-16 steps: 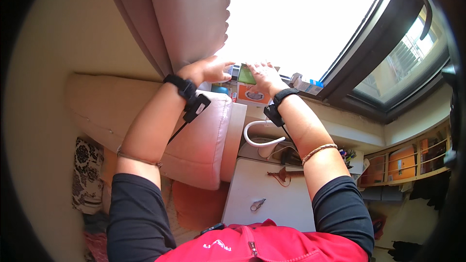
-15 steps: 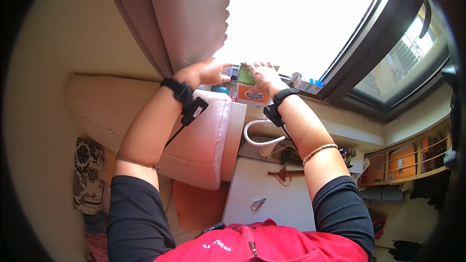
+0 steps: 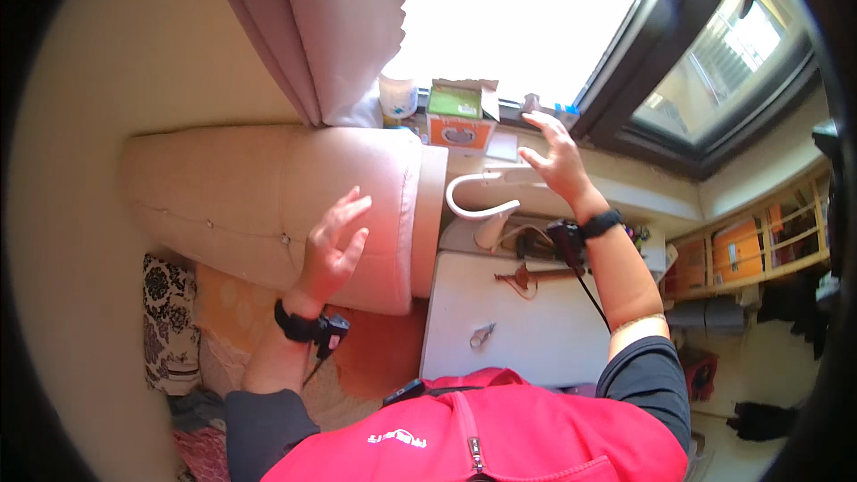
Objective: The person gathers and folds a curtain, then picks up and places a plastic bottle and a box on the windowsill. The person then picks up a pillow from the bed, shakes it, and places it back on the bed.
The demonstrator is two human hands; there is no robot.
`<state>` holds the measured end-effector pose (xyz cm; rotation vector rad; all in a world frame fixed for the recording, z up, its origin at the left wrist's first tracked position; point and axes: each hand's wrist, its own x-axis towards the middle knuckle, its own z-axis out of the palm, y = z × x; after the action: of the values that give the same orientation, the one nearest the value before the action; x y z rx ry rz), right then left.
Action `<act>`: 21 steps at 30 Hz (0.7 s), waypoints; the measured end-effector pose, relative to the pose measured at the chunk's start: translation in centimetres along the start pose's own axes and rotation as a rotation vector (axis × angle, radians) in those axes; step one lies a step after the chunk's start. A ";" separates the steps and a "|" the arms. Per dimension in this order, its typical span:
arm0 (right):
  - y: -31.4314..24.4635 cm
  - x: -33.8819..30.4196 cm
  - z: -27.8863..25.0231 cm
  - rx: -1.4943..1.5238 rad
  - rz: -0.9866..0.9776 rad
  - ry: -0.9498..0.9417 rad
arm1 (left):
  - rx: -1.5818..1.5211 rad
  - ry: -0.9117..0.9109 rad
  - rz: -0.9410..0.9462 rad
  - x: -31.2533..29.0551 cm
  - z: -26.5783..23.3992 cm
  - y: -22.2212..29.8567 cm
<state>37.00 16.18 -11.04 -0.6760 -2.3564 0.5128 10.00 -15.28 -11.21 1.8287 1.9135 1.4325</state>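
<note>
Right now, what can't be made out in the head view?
All in the head view:
Scene beyond the large, bright glass window: washed out by glare.
Part of the small blue-and-white cardboard carton: hidden behind the fingers of the bare right hand.
Top of the mauve fabric curtain: cut off by the upper edge.
Exact kind of the small grey looped object on the flat white tabletop: too small to tell.

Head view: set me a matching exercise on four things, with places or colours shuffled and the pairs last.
1. Left hand
2. Right hand
3. Open box
4. Table

A. white top
B. in front of the pink padded panel
C. orange and green
D. close by the blue-and-white box in the picture

Pairs: 1-B; 2-D; 3-C; 4-A
</note>
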 end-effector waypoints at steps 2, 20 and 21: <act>-0.2 -6.1 -2.5 0.059 0.137 0.077 | -0.061 -0.003 -0.111 -4.7 1.1 0.0; -8.1 -45.3 -11.3 0.141 0.879 0.281 | -0.487 -0.383 -0.452 -21.2 12.3 9.1; -8.6 -45.5 -11.4 0.147 0.841 0.285 | -0.490 -0.371 -0.440 -22.0 12.3 10.0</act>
<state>72.22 -14.88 -19.32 -1.5551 -1.6713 0.8592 30.78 -29.03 -21.84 1.2447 1.4878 1.1745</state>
